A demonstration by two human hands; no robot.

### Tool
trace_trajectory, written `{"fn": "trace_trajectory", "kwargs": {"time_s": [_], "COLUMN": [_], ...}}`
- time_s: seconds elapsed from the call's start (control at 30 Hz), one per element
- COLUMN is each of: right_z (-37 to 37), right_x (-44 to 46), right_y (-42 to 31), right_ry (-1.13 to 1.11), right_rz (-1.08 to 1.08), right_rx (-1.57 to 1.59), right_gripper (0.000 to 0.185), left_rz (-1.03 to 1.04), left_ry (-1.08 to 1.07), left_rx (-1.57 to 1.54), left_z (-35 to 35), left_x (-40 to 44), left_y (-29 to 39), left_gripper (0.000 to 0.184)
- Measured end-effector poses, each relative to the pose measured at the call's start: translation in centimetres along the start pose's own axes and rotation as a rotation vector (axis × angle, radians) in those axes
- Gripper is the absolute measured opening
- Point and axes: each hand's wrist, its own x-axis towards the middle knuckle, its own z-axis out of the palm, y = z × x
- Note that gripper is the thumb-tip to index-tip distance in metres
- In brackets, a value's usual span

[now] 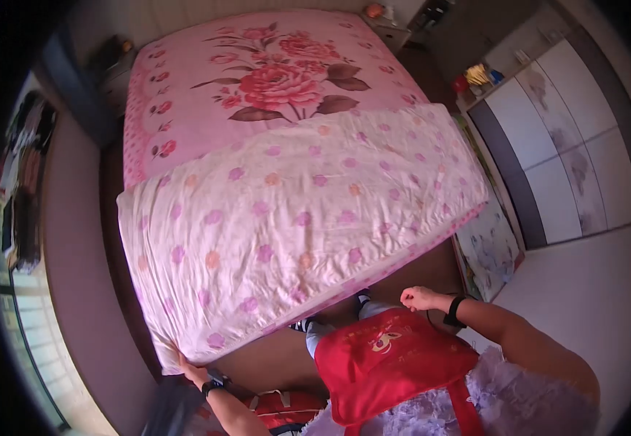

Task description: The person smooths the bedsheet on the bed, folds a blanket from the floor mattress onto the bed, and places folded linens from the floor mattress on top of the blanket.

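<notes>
A white quilt (286, 218) with purple and orange flowers lies across the foot of the bed, its surface wrinkled. At the quilt's near left corner is my left hand (193, 372), closed on the fabric, some of its fingers hidden by the corner. My right hand (418, 298) hangs beside my apron, below the quilt's near right edge and apart from it. Its fingers are curled in, and nothing shows in them. Under the quilt, a pink sheet (185, 87) with large printed roses covers the bed.
I wear a red apron (395, 363). A red bag (286, 408) sits on the floor by my left arm. Along the right stands a cabinet (555, 145) with white panels. A wall ledge (76, 240) runs close on the left, and nightstands (387, 33) flank the bed's head.
</notes>
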Motion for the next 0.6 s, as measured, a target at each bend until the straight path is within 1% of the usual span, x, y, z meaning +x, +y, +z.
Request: {"fn": "trace_trajectory", "kwargs": {"time_s": [0.03, 0.07, 0.1, 0.13, 0.17, 0.23, 0.37, 0.47, 0.53, 0.57, 0.6], "right_z": [-0.6, -1.3, -2.0, -2.3, -2.6, -4.1, -7.3, -9.2, -11.2, -11.9, -12.4], "right_x": [-0.1, -0.2, -0.4, -0.7, -0.5, -0.8, -0.5, 0.0, -0.5, 0.0, 0.6], "right_y": [0.6, 0.9, 1.5, 3.0, 5.1, 8.1, 15.0, 22.5, 26.7, 30.0, 33.7], "right_ry": [0.000, 0.018, 0.041, 0.064, 0.091, 0.094, 0.133, 0.188, 0.228, 0.266, 0.303], "right_rz": [-0.026, -0.017, -0.014, -0.020, -0.027, -0.018, -0.020, -0.060, -0.088, -0.104, -0.116], "right_rx": [-0.009, 0.020, 0.051, 0.081, 0.110, 0.149, 0.273, 0.409, 0.471, 0.450, 0.431], "right_gripper": [0.016, 0.016, 0.016, 0.016, 0.017, 0.017, 0.017, 0.017, 0.017, 0.018, 0.019], "left_rz": [-0.088, -0.416, -0.059, -0.202, -0.276, -0.348, -0.423, -0.462, -0.386, -0.399, -0.413], "left_ry": [-0.011, 0.093, 0.001, 0.117, 0.173, 0.204, 0.161, 0.024, -0.198, -0.243, -0.287], "left_rx": [-0.003, 0.056, 0.159, 0.176, 0.194, 0.212, 0.262, 0.281, 0.217, 0.200, 0.186], "left_z": [-2.6, -5.2, -6.2, -5.3, -3.8, -1.0, 6.5, 13.9, 19.7, 22.8, 27.7], "left_x": [2.5, 5.5, 7.6, 6.0, 4.4, 2.3, -3.3, -8.0, -11.6, -14.2, -18.7], "left_y": [-3.1, -5.7, -9.2, -9.5, -9.9, -11.4, -16.0, -22.4, -27.3, -29.9, -32.3], "left_gripper": [0.047, 0.041, 0.034, 0.035, 0.035, 0.037, 0.040, 0.042, 0.060, 0.071, 0.086]}}
